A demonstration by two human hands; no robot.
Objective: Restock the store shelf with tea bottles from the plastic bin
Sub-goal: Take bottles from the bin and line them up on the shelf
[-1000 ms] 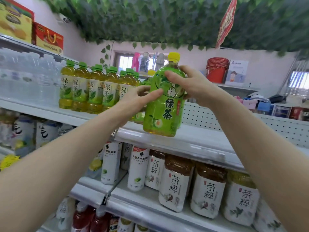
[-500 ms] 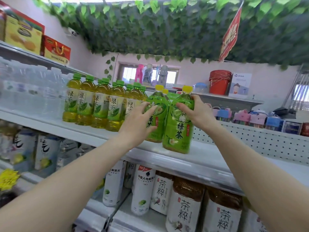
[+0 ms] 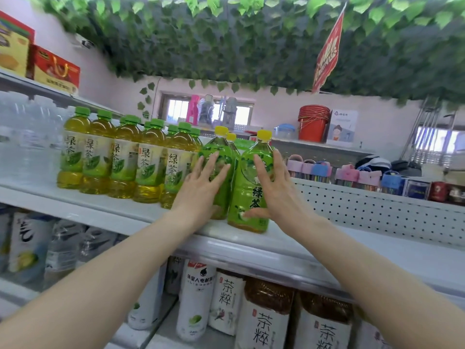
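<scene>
Yellow-capped tea bottle (image 3: 251, 192) upright on shelf (image 3: 251, 238) at frame centre, right hand (image 3: 273, 190) flat against its 3 o'clock side, fingers straight; left hand (image 3: 201, 187) spread, pressing neighbouring bottle (image 3: 221, 159) at 9 o'clock.

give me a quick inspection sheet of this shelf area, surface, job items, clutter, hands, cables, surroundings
surface: white metal shelf, bare to the right of the bottles.
job's things: front yellow-capped tea bottle upright near the shelf edge; two more yellow-capped bottles beside and behind it; green-capped tea bottles in a row to the left. Plastic bin not in view.
clutter: nothing seen on this shelf.
hands: left hand flat against the neighbouring yellow-capped bottle, fingers straight; right hand spread over the front bottle, thumb low on its label.
cables: nothing seen.
surroundings: water bottles far left, white-labelled drinks below, red buckets behind, leafy garland overhead.
</scene>
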